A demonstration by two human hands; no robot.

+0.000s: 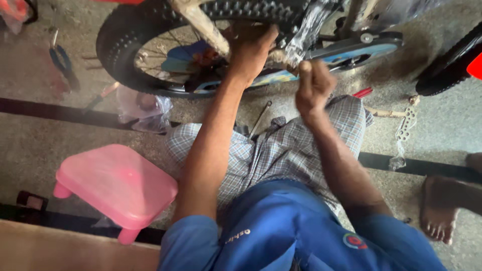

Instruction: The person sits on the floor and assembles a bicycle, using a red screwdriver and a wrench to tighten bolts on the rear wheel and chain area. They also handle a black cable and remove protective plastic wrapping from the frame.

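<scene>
Sitting low on the floor, blue shirt closest to me, checked cloth over my lap w/ a thin metal spanner lying on it near its far edge. Pink plastic stool just beside my left arm, near the floor's front-left corner. A bare foot sits at the right edge.

Further out, my right hand is closed into a fist, fingers pressed together round something small at the bike frame; can't tell what, it's hidden in the fist. My left hand is clamped on the pale frame stay where it meets the rear wheel, fingers wrapped over it, close beside the knobbly tyre and spokes.

Past the hands: blue chain guard under clear plastic wrap, a clear plastic bag on the floor below the wheel, blue-handled pliers toward the far-left corner, a perforated metal bracket to the right.

Risks, as I judge it: left fingers sit close to the spokes, so if the wheel turns they could get nipped. Plastic wrap is slick, so my right fist could slip off. Spanner may slide off the lap cloth if I shift my legs.
</scene>
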